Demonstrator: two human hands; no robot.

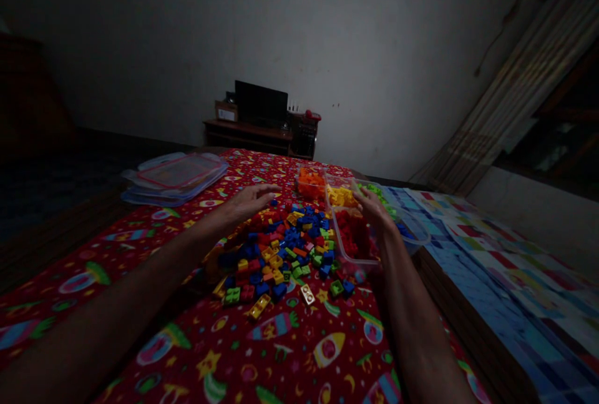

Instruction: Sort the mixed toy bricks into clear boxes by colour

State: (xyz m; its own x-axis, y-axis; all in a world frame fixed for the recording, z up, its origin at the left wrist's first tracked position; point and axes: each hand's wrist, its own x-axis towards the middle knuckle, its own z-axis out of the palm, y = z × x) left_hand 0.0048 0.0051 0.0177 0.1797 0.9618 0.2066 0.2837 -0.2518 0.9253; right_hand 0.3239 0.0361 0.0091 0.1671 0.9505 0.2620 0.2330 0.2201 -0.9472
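Note:
A mixed pile of plastic building bricks (292,238) in blue, red, yellow, green and orange lies on the red patterned cloth (224,354). My left hand (253,201) is over the pile's far left edge, fingers stretched forward and nothing visible in them; a small blue brick (274,203) shows just under the fingertips. My right hand (370,205) is above the divided clear box (339,241), its fingers extended and apart beside the yellow bricks (340,196). Red bricks (350,232) fill the nearer compartment. Part of the box is hidden by my right hand and forearm.
Orange bricks (311,182) sit in a clear box farther back. Green bricks (374,190) and blue bricks (403,230) are in clear containers at the right. Stacked clear lids (175,176) lie at the left. A checked blue cloth (463,279) is on the right.

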